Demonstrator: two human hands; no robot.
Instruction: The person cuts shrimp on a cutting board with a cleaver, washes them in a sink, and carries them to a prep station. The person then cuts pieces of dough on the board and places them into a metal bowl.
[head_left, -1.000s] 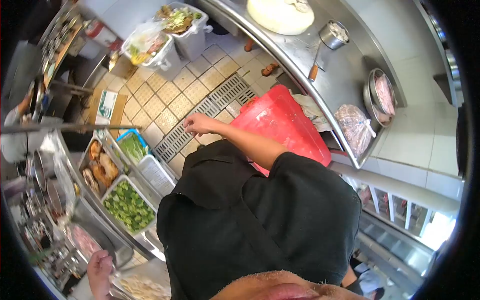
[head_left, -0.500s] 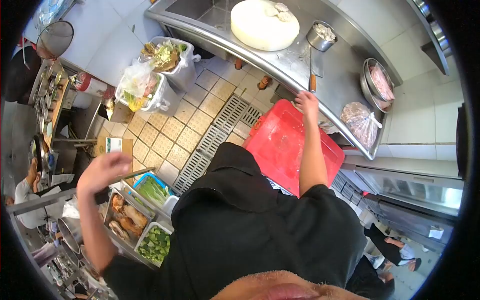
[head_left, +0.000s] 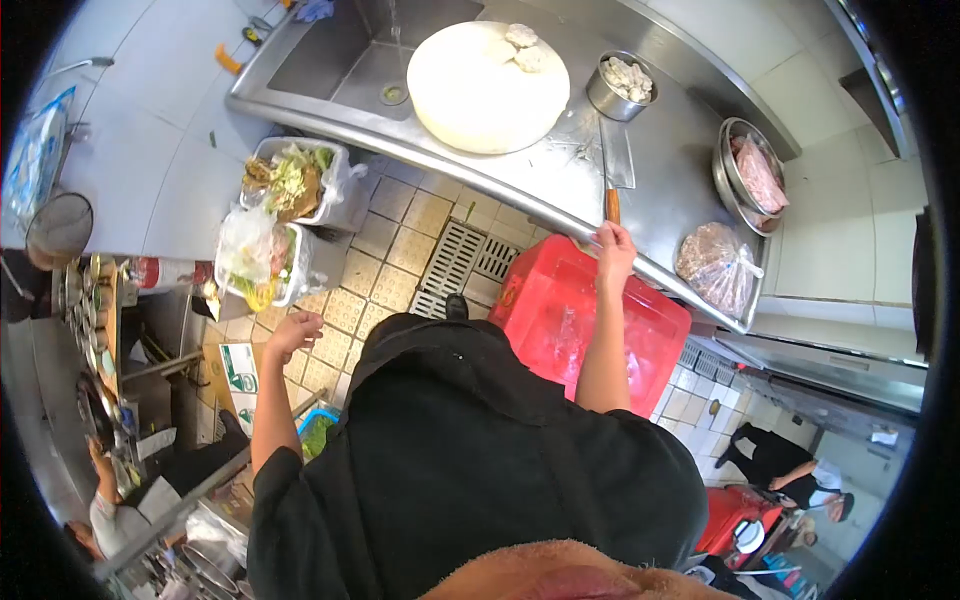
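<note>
My right hand (head_left: 614, 252) is over the front edge of the steel counter, its loosely bent fingers at the lower end of a cleaver's wooden handle (head_left: 613, 205). Most of that handle shows beyond my fingers; I see no grip around it. The cleaver blade (head_left: 619, 158) lies flat on the counter, pointing away. Beyond it are a metal pot (head_left: 604, 99) with pale chunks inside and a thick round white chopping board (head_left: 480, 100) with pale pieces (head_left: 528, 55) at its far edge. Out to the left, my left hand (head_left: 295, 334) hangs in the air, holding nothing, fingers loosely bent.
A red plastic bin (head_left: 560, 330) stands under the counter's edge before me. A sink (head_left: 325, 75), metal bowls (head_left: 722, 160) with meat and a tied plastic bag (head_left: 715, 260) are along the counter. Scrap bins (head_left: 345, 205) stand left. Other people (head_left: 790, 470) are at both sides.
My view has moved closer to the counter and turned. The right hand has reached the cleaver handle's end. The left hand has come inward, away from the food trays.
</note>
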